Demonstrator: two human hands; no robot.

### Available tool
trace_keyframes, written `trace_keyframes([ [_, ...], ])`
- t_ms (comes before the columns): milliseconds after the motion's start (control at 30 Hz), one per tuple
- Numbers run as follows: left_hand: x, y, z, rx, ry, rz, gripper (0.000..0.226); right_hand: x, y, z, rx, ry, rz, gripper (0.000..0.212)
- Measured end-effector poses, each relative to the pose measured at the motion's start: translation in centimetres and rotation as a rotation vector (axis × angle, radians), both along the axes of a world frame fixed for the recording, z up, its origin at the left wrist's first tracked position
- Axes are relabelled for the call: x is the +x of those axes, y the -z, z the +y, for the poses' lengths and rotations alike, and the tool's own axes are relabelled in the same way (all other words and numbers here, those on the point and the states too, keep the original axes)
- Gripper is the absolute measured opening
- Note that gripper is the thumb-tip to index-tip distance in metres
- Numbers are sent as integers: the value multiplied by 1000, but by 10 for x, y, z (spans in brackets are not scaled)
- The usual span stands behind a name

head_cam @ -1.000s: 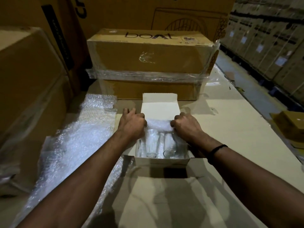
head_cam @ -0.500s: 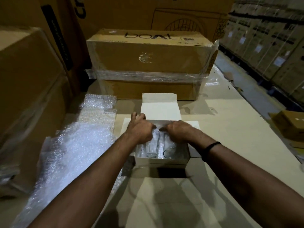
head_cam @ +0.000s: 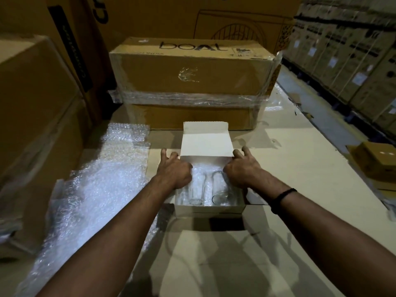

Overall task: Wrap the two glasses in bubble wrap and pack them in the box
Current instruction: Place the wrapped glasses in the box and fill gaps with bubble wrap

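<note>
A small white box (head_cam: 210, 209) sits open on the cardboard surface, its lid (head_cam: 206, 142) standing up at the far side. Two clear glasses (head_cam: 198, 189) (head_cam: 220, 190) lie side by side inside it, with bubble wrap (head_cam: 205, 168) around them. My left hand (head_cam: 174, 171) rests on the box's left edge. My right hand (head_cam: 242, 171) rests on its right edge. On both hands the fingers are spread and reach to the lid's lower corners. The thumbs point inward over the box.
A long sheet of bubble wrap (head_cam: 92, 189) lies left of the box. A big taped carton (head_cam: 192, 82) stands just behind it, and stacked cartons (head_cam: 32, 103) wall off the left. A small brown box (head_cam: 377, 163) sits at the right edge.
Both hands have come off the bubble wrap in the middle of the box. They moved apart to its side edges, and their fingers have spread toward the lid.
</note>
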State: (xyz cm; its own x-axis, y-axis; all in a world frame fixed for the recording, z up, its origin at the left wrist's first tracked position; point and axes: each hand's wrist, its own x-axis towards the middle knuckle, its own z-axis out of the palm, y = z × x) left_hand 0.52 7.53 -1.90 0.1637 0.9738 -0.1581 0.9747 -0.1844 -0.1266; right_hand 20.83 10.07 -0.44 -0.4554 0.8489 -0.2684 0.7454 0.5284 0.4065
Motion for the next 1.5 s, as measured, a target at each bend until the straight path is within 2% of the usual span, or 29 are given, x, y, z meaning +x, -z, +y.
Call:
trace_keyframes([
  [67,1,-2,-2,7,4,-5,40,0,3,1,-28,36,0,16],
  [200,-2,-2,-9,147,11,-103,47,6,1,-4,33,113,76,31],
  [400,5,-4,-11,-7,-23,-13,40,-1,5,-11,-69,205,6,33],
  [500,-1,-5,-15,76,-15,-148,45,1,4,-13,-90,223,74,32],
  [633,-28,6,-51,463,-88,-647,42,3,-9,-35,40,166,308,41],
  [700,-47,17,-82,621,-175,-791,36,-5,-15,-60,153,96,515,43],
  [767,-66,32,-113,682,-286,-762,32,-20,-12,-90,227,19,794,38],
  [833,-83,50,-140,610,-396,-620,29,-38,2,-122,302,-124,1034,29],
  [867,-91,58,-150,529,-445,-541,29,-48,13,-137,323,-195,1083,25],
  [933,-102,69,-162,366,-518,-435,30,-68,36,-159,199,-216,1093,21],
  [1000,-109,73,-167,332,-514,-439,14,-88,62,-171,46,-137,1071,29],
  [1067,-113,74,-169,372,-473,-468,3,-103,89,-177,-30,-106,1022,44],
  [1133,-114,70,-171,411,-494,-506,6,-114,112,-179,-34,-111,934,57],
  [1267,-118,61,-175,560,-499,-570,8,-118,127,-179,91,-103,814,55],
  [1400,-118,59,-186,708,-521,-715,9,-119,128,-180,86,-105,831,54],
  [1500,-107,56,-202,785,-458,-806,16,-117,128,-178,35,-121,878,52],
])
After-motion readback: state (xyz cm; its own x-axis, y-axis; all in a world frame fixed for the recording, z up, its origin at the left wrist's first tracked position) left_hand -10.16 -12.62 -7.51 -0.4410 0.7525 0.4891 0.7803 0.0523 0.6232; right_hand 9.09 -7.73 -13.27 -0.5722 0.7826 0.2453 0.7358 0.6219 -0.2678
